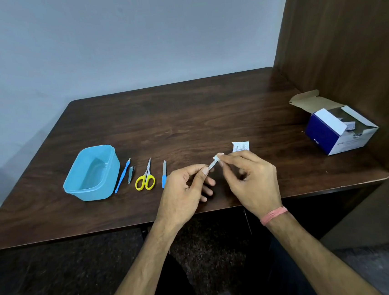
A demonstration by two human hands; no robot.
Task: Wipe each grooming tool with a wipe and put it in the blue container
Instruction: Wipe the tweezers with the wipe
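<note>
Hands at work: our left hand [187, 183] pinches a slim metal tool [211, 165], our right hand [246, 173] pinching a small white wipe [216, 158] round its tip; four tools wait at nine o'clock beside the empty blue plastic container [73, 182].

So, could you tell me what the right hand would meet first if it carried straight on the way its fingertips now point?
The right hand points up-left, pinching a wipe round the tip of the small tool that the left hand holds. It would probably meet the left thumb first, though depth is uncertain.

dark wood-grain table [185, 115], glossy blue plastic container [91, 174], cardboard box [337, 131].
</note>
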